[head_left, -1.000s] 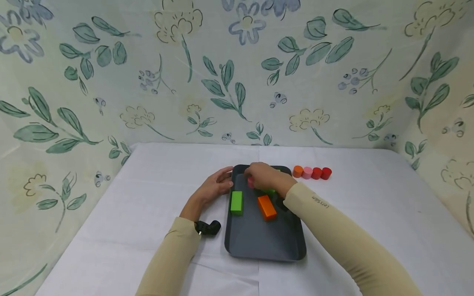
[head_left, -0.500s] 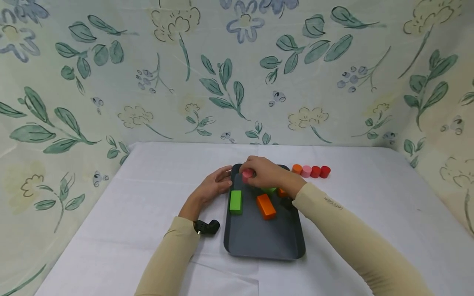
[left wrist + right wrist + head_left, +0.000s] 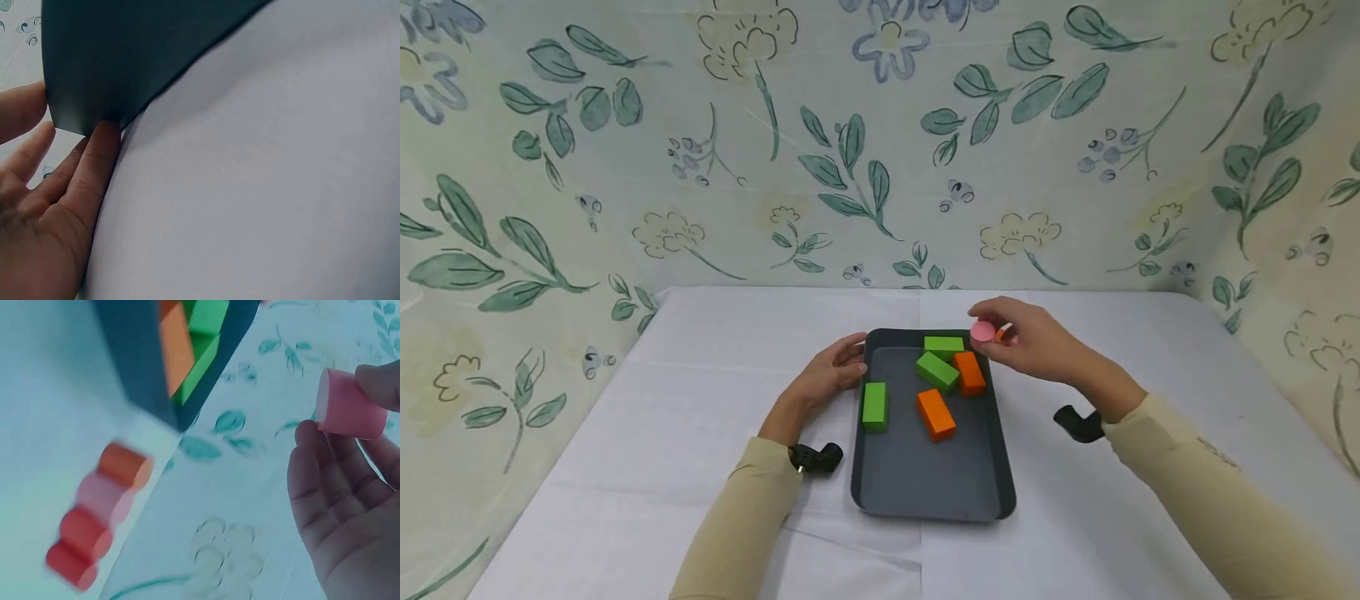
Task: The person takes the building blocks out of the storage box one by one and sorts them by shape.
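A pink cylinder block (image 3: 982, 332) is pinched between the thumb and fingers of my right hand (image 3: 1037, 342), raised over the back right corner of the dark tray (image 3: 934, 492). The right wrist view shows this pink block sideways, its pale end facing left. At the tray's left side, my left hand (image 3: 826, 379) rests its fingertips against the outer wall, fingers fairly straight. The left wrist view also has those fingertips touching the tray wall (image 3: 125, 56). Inside the tray lie green blocks (image 3: 937, 372) and orange blocks (image 3: 936, 415).
Outside the tray, on the white cloth (image 3: 730, 367), stands a row of cylinders: orange (image 3: 125, 465), pink (image 3: 105, 499) and two red (image 3: 86, 531). The right hand mostly hides that row in the head view. A floral backdrop (image 3: 820, 200) rises behind the table.
My right hand has lifted the pink cylinder out of the tray and carried it right, past the back right corner. My left hand has stayed at the tray's side.
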`<act>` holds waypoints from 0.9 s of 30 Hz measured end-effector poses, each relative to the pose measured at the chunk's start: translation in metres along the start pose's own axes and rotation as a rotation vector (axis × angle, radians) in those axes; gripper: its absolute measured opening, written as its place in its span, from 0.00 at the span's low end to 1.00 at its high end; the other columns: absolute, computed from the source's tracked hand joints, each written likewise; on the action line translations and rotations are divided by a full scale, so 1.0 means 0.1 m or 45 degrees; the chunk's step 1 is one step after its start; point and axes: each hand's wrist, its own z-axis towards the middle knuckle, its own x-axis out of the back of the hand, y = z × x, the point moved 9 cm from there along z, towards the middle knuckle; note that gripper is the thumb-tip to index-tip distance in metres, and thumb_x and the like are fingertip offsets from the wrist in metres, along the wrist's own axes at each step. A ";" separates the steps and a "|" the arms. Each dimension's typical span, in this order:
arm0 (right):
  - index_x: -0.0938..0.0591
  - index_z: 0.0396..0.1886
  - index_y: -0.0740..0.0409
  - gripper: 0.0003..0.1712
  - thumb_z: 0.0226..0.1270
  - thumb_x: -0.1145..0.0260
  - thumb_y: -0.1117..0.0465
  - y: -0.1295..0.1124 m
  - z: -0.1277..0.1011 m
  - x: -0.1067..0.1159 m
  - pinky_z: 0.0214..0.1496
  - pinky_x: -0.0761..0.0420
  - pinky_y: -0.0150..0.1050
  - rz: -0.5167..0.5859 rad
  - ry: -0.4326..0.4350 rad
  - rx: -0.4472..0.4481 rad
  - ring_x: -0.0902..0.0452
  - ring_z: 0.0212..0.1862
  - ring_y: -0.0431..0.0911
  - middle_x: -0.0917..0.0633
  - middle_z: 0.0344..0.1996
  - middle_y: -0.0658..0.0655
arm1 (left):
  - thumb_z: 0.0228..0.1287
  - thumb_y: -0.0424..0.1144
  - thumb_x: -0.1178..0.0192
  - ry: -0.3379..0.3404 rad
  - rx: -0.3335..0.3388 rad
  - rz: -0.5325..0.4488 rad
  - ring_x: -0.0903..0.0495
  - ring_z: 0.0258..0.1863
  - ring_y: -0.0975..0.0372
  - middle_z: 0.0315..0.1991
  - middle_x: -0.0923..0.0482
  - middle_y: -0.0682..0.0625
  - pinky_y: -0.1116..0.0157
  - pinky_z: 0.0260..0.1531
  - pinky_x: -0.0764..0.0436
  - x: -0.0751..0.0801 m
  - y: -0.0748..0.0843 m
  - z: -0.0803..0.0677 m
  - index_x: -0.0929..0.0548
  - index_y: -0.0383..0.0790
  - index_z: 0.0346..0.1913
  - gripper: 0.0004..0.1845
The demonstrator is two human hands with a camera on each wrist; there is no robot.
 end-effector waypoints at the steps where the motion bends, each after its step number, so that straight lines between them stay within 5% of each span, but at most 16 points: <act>1: 0.25 0.62 0.60 0.25 0.65 0.32 0.65 0.07 -0.07 0.06 0.52 0.15 0.52 -0.002 0.021 -0.028 0.21 0.50 0.53 0.18 0.51 0.60 | 0.71 0.31 0.45 -0.007 -0.005 0.002 0.36 0.75 0.50 0.78 0.42 0.43 0.49 0.70 0.29 -0.01 0.00 0.00 0.40 0.50 0.76 0.34; 4: 0.24 0.59 0.62 0.24 0.64 0.31 0.65 0.28 -0.28 0.24 0.51 0.14 0.49 -0.047 0.094 -0.082 0.21 0.50 0.53 0.17 0.50 0.61 | 0.71 0.30 0.46 -0.025 -0.020 0.002 0.37 0.75 0.49 0.78 0.43 0.42 0.48 0.70 0.30 -0.03 0.02 -0.01 0.41 0.49 0.77 0.34; 10: 0.23 0.58 0.62 0.24 0.65 0.30 0.60 0.76 -0.63 0.54 0.43 0.27 0.16 -0.056 0.226 -0.199 0.23 0.50 0.55 0.18 0.50 0.62 | 0.71 0.30 0.46 -0.023 -0.014 0.009 0.36 0.75 0.49 0.78 0.43 0.42 0.48 0.70 0.31 -0.02 0.02 -0.02 0.41 0.49 0.77 0.34; 13: 0.24 0.60 0.61 0.25 0.67 0.32 0.56 1.06 -0.74 0.59 0.40 0.32 0.12 -0.019 0.238 -0.320 0.25 0.53 0.58 0.20 0.52 0.64 | 0.71 0.30 0.46 -0.015 -0.008 0.006 0.37 0.75 0.49 0.78 0.43 0.42 0.48 0.70 0.31 -0.02 0.02 -0.01 0.41 0.49 0.77 0.34; 15: 0.25 0.61 0.62 0.26 0.69 0.34 0.53 1.25 -0.79 0.58 0.43 0.25 0.18 -0.004 0.224 -0.398 0.26 0.55 0.60 0.21 0.53 0.65 | 0.71 0.30 0.46 -0.012 -0.012 0.010 0.37 0.75 0.49 0.78 0.43 0.41 0.47 0.70 0.31 -0.02 0.01 -0.01 0.42 0.49 0.77 0.34; 18: 0.27 0.62 0.63 0.29 0.71 0.36 0.50 1.48 -0.85 0.52 0.51 0.15 0.41 0.009 0.186 -0.478 0.27 0.57 0.64 0.22 0.55 0.68 | 0.71 0.30 0.46 -0.013 -0.011 0.023 0.38 0.76 0.48 0.78 0.44 0.41 0.47 0.71 0.32 -0.02 0.01 -0.02 0.42 0.48 0.77 0.34; 21: 0.28 0.64 0.64 0.31 0.71 0.36 0.49 1.64 -0.91 0.46 0.55 0.19 0.62 0.017 0.154 -0.537 0.29 0.59 0.67 0.24 0.57 0.70 | 0.72 0.31 0.46 -0.016 -0.001 0.021 0.38 0.76 0.49 0.78 0.44 0.41 0.47 0.71 0.31 -0.03 0.00 -0.01 0.42 0.49 0.77 0.34; 27: 0.29 0.66 0.64 0.31 0.71 0.36 0.51 1.83 -0.93 0.35 0.59 0.21 0.63 0.034 0.101 -0.601 0.31 0.62 0.68 0.25 0.59 0.71 | 0.71 0.31 0.45 0.000 0.014 0.009 0.37 0.76 0.51 0.78 0.43 0.43 0.48 0.71 0.31 0.00 0.00 0.00 0.40 0.51 0.77 0.34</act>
